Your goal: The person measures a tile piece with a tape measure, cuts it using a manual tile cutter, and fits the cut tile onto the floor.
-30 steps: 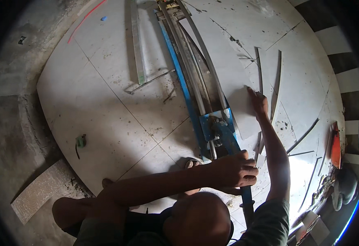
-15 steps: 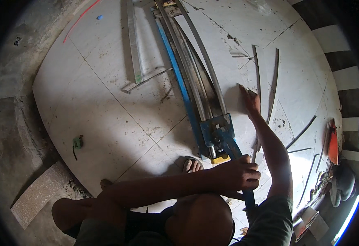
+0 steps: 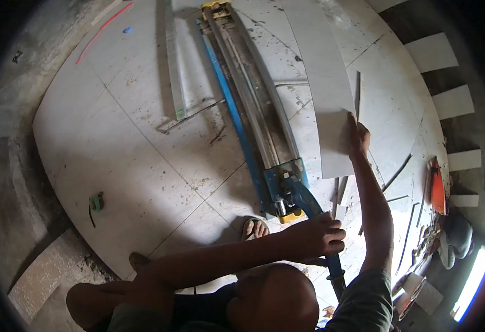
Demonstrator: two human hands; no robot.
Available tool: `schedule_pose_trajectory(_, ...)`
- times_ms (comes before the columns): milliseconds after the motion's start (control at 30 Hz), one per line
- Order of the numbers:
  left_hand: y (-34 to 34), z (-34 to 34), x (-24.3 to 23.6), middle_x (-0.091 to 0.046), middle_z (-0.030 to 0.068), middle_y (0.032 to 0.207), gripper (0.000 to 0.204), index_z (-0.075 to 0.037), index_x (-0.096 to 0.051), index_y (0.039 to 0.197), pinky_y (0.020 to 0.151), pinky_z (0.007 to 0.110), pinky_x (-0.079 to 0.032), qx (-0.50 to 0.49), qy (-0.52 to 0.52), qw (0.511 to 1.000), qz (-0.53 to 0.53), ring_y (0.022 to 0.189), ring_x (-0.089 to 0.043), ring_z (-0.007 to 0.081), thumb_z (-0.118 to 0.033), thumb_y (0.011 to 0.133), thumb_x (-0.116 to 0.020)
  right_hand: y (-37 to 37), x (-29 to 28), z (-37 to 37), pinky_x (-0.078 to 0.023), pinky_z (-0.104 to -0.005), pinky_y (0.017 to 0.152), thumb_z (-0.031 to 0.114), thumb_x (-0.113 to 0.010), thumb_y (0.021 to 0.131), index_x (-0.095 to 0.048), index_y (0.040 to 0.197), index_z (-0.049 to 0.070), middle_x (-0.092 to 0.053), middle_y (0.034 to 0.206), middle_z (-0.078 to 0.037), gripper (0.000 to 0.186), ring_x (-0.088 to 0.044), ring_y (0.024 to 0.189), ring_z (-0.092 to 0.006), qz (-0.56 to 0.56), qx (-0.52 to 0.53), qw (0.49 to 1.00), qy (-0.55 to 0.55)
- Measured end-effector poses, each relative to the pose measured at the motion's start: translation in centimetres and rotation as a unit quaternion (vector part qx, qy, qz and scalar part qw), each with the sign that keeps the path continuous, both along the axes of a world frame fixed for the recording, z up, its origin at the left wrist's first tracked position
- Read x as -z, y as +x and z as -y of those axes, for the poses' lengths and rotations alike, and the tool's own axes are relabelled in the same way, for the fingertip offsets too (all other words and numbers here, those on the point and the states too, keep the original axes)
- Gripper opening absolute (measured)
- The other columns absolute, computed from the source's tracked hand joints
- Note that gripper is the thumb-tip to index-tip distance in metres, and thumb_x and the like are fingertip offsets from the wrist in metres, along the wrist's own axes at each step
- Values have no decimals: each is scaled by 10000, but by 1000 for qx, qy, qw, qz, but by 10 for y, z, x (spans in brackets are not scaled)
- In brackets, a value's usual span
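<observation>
- The pale slab (image 3: pixel 325 94), long, thin and flat, is just right of the blue cutter (image 3: pixel 247 99), over the floor (image 3: pixel 159 193); whether it rests there, I cannot tell.
- The right grip (image 3: pixel 359 137) is closed on its right long edge; the left grip (image 3: pixel 326 237) is wrapped around the curved lever (image 3: pixel 309 202).
- It looks ceramic, so I judge it stiff, rather heavy, easily chipped at corners.
- The face seems smooth and could slip; holding both long edges, around the middle, should be safest.
- The cutter has long, shiny metal rails (image 3: pixel 265 152).
</observation>
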State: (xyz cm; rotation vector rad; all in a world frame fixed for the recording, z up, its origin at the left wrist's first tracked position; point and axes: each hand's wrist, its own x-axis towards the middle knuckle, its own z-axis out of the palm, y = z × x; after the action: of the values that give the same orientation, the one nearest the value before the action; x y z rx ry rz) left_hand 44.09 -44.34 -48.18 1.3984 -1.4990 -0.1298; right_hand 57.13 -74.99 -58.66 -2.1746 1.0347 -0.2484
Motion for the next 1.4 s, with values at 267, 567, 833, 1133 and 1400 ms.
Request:
schedule_pose_trajectory(267, -16, 0, 13, -524, 48, 960, 415, -136, -549, 996, 883, 418, -441, -3, 21, 1000, 14, 950, -564, 244, -326, 763, -834, 2, -30, -10, -476, -346, 659, 600, -693, 928, -696, 807, 29, -615, 729, -34, 584, -556, 708, -147, 87, 10, 993, 81)
schedule_pose_trajectory(567, -27, 1, 21, -528, 39, 980, 431, -140, -586, 1028, 924, 390, -439, -25, 46, 994, 92, 976, -559, 225, -332, 727, -826, 9, -71, -56, -460, -315, 631, 486, -724, 943, -712, 885, 54, -614, 753, -8, 437, -551, 668, -128, 159, 0, 967, 197)
schedule_pose_trajectory(833, -32, 0, 24, -546, 52, 995, 409, -134, -601, 1050, 972, 394, -447, -10, 69, 994, 85, 1013, -561, 238, -373, 796, -813, 6, -73, -70, -445, -296, 617, 451, -697, 979, -696, 871, 59, -597, 740, 6, 406, -541, 665, -113, 198, -32, 954, 224)
schedule_pose_trajectory(1133, -34, 0, 26, -547, 55, 1003, 474, -117, -608, 1076, 978, 406, -460, -16, 50, 997, 64, 1001, -563, 256, -324, 724, -849, 2, -61, -70, -457, -297, 648, 465, -671, 998, -689, 920, 46, -608, 768, 4, 426, -547, 695, -108, 188, -43, 956, 221)
schedule_pose_trajectory(1400, -36, 0, 30, -562, 71, 1040, 526, -98, -606, 1101, 998, 426, -463, -21, 35, 998, 51, 1018, -566, 271, -317, 701, -868, -1, -61, -77, -461, -290, 690, 478, -663, 998, -717, 970, 22, -630, 797, -14, 460, -573, 757, -114, 182, -39, 963, 197)
